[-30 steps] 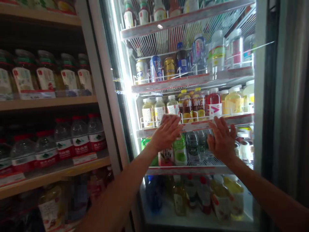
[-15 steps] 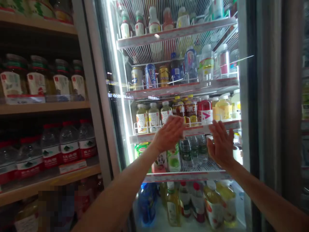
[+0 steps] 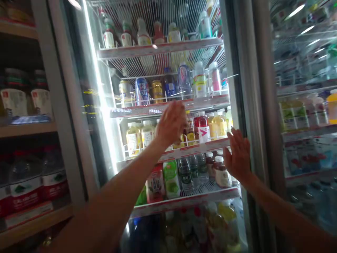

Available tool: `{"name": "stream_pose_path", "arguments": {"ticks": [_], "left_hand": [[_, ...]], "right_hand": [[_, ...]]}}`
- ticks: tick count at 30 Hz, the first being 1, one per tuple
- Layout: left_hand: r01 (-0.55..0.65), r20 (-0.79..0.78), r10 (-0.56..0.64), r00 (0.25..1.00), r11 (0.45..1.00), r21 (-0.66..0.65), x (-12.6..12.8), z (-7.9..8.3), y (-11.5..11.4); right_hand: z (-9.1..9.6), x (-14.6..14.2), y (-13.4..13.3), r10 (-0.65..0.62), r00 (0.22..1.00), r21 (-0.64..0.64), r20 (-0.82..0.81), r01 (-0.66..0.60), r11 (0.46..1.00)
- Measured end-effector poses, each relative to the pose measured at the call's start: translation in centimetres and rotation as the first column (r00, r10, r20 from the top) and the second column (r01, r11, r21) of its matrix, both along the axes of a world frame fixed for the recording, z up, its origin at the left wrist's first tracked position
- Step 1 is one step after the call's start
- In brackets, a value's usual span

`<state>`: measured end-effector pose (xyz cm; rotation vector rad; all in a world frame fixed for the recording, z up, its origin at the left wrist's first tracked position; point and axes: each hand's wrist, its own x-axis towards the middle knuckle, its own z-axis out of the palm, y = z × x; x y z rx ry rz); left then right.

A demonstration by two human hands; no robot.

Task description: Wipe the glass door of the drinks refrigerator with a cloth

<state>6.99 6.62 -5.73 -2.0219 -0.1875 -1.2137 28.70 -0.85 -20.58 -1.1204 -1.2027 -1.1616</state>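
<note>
My left hand (image 3: pixel 172 123) is raised before the middle shelves of a lit drinks fridge, slightly blurred, its fingers loosely bent with nothing seen in them. It hides part of a row of bottles behind it. Near the fridge's right frame, my right hand (image 3: pixel 239 154) is held up with its fingers extended and thumb apart, holding nothing. Whether either hand touches the glass door, I cannot tell. Between the hands stands a red drink bottle (image 3: pixel 202 126) with a white label, beside yellow juice bottles (image 3: pixel 219 123). Below are clear water bottles (image 3: pixel 185 175) and a dark bottle with a pale label (image 3: pixel 222 172).
Cans, such as a blue can (image 3: pixel 142 91) and a gold can (image 3: pixel 157 91), stand on the shelf above. A metal door frame (image 3: pixel 265 105) runs along the right, with another drinks fridge beyond. At left, a wooden shelf (image 3: pixel 26 130) holds more bottles.
My view has swung right, bringing in the fridge on the right. My left hand has risen and its fingers point more upward. My right hand is now closer to the right door frame.
</note>
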Motion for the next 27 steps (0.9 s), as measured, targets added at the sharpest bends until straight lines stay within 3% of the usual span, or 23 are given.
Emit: {"name": "stream_pose_path", "arguments": {"ticks": [2,4,7,9,11,13,15,18,21,22,24,26,27], "left_hand": [[0.005,0.184,0.000,0.983,1.000,-0.028,1.6,1.7,0.0],[0.013,0.165,-0.013,0.986,1.000,-0.001,4.1,0.4,-0.7],[0.075,-0.208,-0.033,0.978,0.977,0.200,7.9,-4.6,-2.0],[0.154,-0.404,-0.035,0.914,0.952,0.266,9.2,-6.0,-2.3],[0.160,-0.396,-0.047,0.917,0.953,0.258,9.2,-4.4,-1.8],[0.104,-0.240,-0.051,0.969,0.972,0.213,8.7,-1.3,-1.0],[0.061,-0.116,-0.041,0.992,0.982,0.179,8.1,0.8,-0.6],[0.094,-0.238,-0.033,0.971,0.964,0.250,7.4,0.3,-1.1],[0.053,-0.411,0.096,0.907,0.940,0.337,5.1,0.4,-1.1],[-0.025,-0.369,0.156,0.916,0.941,0.337,3.7,1.5,-0.8],[-0.219,-0.108,0.252,0.962,0.944,0.247,0.3,4.3,0.2],[-0.303,0.233,0.272,0.934,0.946,0.112,-3.0,6.2,1.0],[-0.304,0.334,0.260,0.906,0.948,0.089,-4.2,6.2,1.2]], "right_hand": [[0.7,1.6,-0.5,-0.029,0.999,0.018,-0.025,0.030,0.999],[1.0,2.8,-1.1,-0.043,0.999,0.049,-0.022,0.044,0.998],[1.0,4.2,-1.9,-0.063,0.998,0.082,-0.005,0.063,0.995],[0.8,5.2,-2.4,-0.074,0.997,0.085,-0.002,0.074,0.994],[0.9,5.9,-2.7,-0.076,0.997,0.084,-0.005,0.076,0.994],[1.3,6.3,-2.8,-0.067,0.998,0.089,-0.009,0.067,0.994],[2.0,6.0,-2.4,-0.054,0.998,0.091,-0.009,0.055,0.994],[3.6,4.8,-1.3,-0.026,1.000,0.099,0.005,0.026,0.995],[5.3,3.5,-0.1,0.005,1.000,0.119,0.008,-0.006,0.993],[5.8,3.1,0.2,0.016,1.000,0.121,0.006,-0.016,0.993],[6.7,2.3,0.8,0.037,0.999,0.122,-0.002,-0.037,0.992],[7.7,1.5,1.3,0.048,0.999,0.128,-0.009,-0.046,0.991],[8.2,0.8,1.7,0.050,0.999,0.128,-0.009,-0.048,0.991]]}}
